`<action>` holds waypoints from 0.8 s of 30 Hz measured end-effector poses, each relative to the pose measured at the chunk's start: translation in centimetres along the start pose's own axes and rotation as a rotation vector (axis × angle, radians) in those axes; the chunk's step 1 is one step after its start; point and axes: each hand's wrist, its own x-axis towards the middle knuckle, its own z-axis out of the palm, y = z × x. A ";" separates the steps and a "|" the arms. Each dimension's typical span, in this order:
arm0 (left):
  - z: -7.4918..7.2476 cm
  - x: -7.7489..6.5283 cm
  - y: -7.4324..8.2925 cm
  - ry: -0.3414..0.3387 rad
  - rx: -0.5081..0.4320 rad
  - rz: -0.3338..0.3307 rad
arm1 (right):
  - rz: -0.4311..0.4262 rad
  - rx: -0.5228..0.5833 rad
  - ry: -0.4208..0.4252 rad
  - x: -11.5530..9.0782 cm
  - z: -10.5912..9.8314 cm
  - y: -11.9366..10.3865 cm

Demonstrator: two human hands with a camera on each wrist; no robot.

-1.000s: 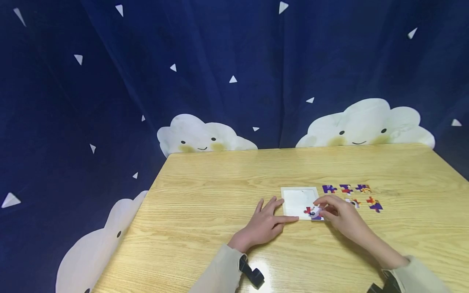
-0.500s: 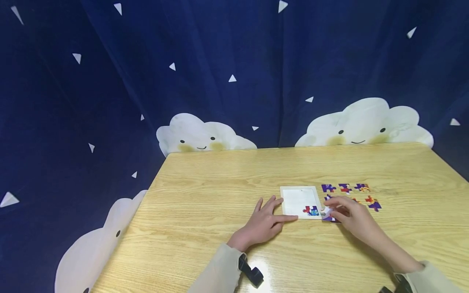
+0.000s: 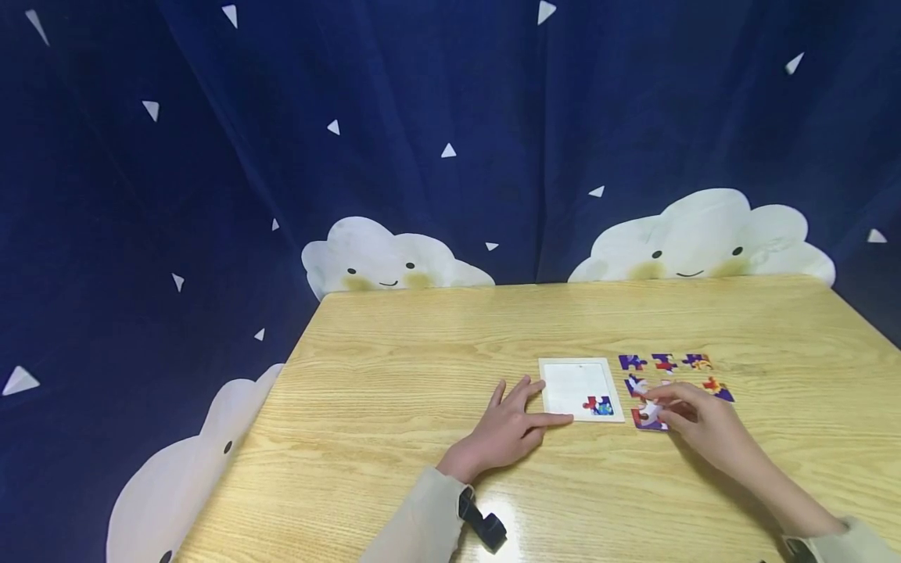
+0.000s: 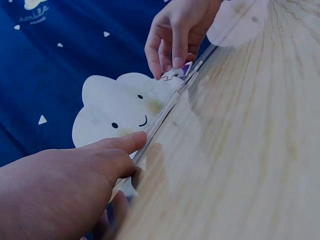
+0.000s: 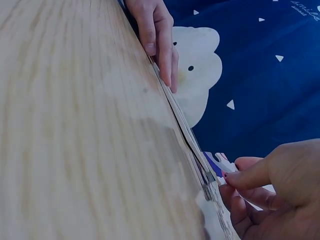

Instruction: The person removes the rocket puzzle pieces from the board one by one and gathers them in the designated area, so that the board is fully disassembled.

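Note:
My left hand (image 3: pixel 503 430) rests with spread fingers at the left and front edges of a square white puzzle tray (image 3: pixel 572 387). A red-and-blue jigsaw piece (image 3: pixel 601 406) lies in the tray's lower right corner. To the right of the tray, my right hand (image 3: pixel 707 430) pinches a purple-and-white jigsaw piece (image 3: pixel 647 417) between thumb and fingers, low over the table. The same piece (image 5: pixel 212 162) shows at the fingertips in the right wrist view. In the left wrist view the left index finger (image 4: pixel 127 142) lies straight along the edge.
Several loose jigsaw pieces lie right of the tray: a back row with a purple piece (image 3: pixel 632 363), a piece (image 3: pixel 636 385) beside the right fingers, and an orange-and-purple piece (image 3: pixel 719 389). The right hand partly covers others. A blue curtain (image 3: pixel 422 102) hangs behind the wooden table (image 3: pixel 394 352).
My right hand has moved right with the purple-and-white jigsaw piece, from over the tray's lower right corner to beside the loose pieces. The red-and-blue piece is now uncovered. The left hand has stayed put.

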 end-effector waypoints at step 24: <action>0.0 0.0 0.1 -0.010 0.015 -0.002 | 0.068 -0.025 0.014 -1.6 -2.0 2.3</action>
